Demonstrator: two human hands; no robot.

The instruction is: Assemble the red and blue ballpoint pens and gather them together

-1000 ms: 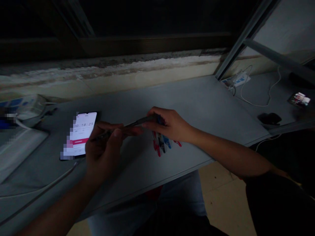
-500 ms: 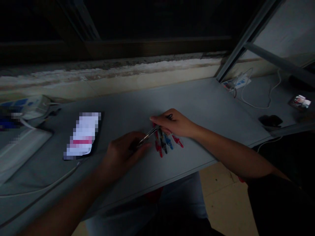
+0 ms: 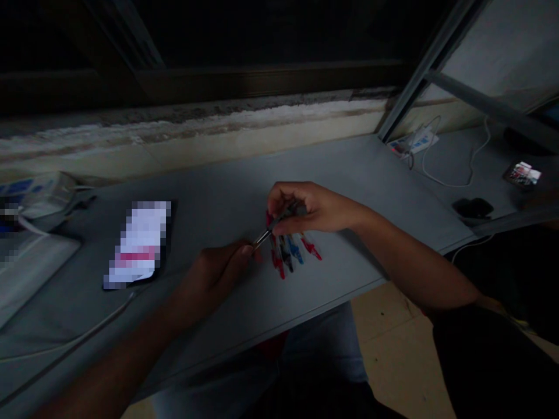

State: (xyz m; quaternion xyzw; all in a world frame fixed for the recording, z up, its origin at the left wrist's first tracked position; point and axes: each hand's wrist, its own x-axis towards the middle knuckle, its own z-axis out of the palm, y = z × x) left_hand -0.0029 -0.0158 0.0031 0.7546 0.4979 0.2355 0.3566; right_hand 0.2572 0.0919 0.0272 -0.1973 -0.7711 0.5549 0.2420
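Note:
A slim pen (image 3: 262, 237) with a shiny barrel and a dark upper part slants between my two hands above the desk. My left hand (image 3: 218, 269) pinches its lower end, with thumb and fingers closed. Round the dark upper part, the fingers of my right hand (image 3: 321, 206) are curled; their exact hold is partly hidden in the gloom. Just below my right hand several clear-barrelled pens lie side by side: a red pen (image 3: 278, 265), a black pen (image 3: 287, 261), a blue pen (image 3: 296, 251) and another red pen (image 3: 312, 248). My right hand covers their far ends.
A lit phone (image 3: 142, 238) lies on the grey desk (image 3: 209, 192) to the left, near a cable (image 3: 87, 331) and a white power strip (image 3: 52, 189). A metal frame post (image 3: 425, 70) rises at the right. Beyond it are a second power strip (image 3: 414, 142) and dark sunglasses (image 3: 474, 208).
My right hand has turned, and its fingers now curl round the pen's upper part. My left fingers have closed into a tighter pinch on the lower end. The view has shifted slightly.

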